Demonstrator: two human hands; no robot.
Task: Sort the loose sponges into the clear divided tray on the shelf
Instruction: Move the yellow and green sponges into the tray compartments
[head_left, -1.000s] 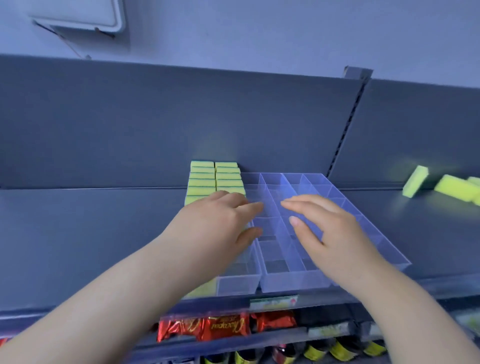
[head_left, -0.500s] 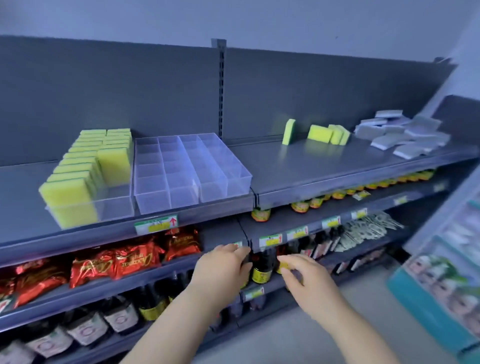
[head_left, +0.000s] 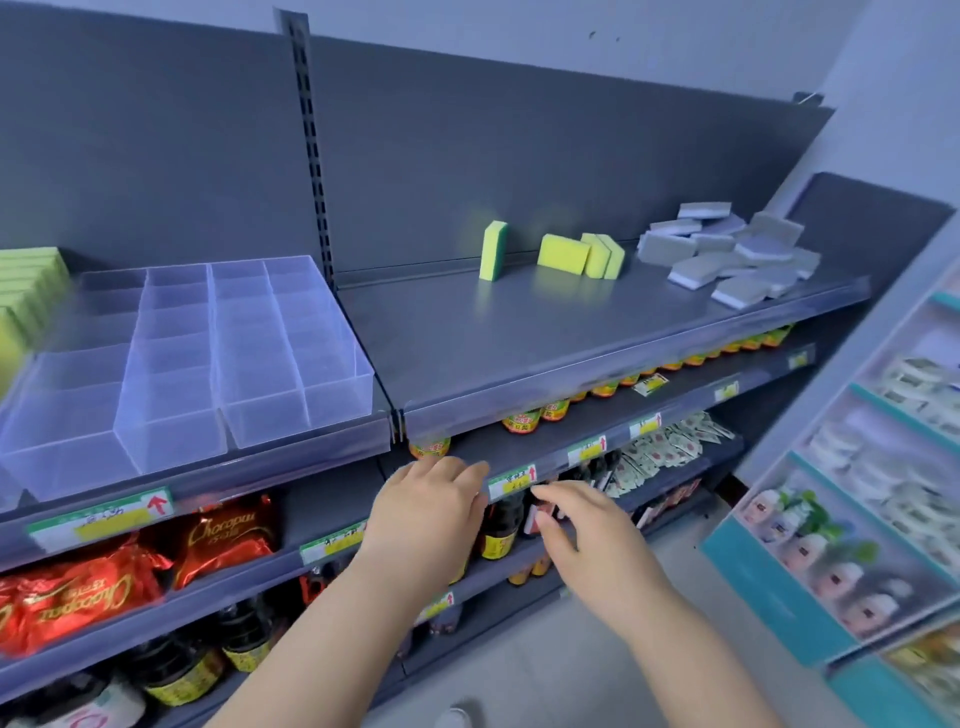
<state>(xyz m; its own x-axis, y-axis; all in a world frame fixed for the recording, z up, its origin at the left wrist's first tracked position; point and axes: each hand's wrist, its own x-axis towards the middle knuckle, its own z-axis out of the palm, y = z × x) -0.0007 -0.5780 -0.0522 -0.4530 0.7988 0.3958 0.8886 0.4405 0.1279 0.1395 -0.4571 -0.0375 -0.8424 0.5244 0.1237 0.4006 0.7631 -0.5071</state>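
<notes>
The clear divided tray sits on the top shelf at the left; its visible compartments hold nothing, and yellow sponges are packed at its far left edge. Loose yellow-green sponges stand further right on the same shelf: one upright, and a group of three. A heap of grey-white sponges lies at the shelf's right end. My left hand and my right hand hover below the top shelf in front of the bottle shelf, fingers relaxed, holding nothing.
The grey top shelf has bare surface between tray and sponges. Below are red snack bags, dark sauce bottles and sachets. A teal display rack stands at the right.
The view has swung right and my hands have dropped from over the tray to below the top shelf, then drifted right. The loose yellow and grey sponges have come into view.
</notes>
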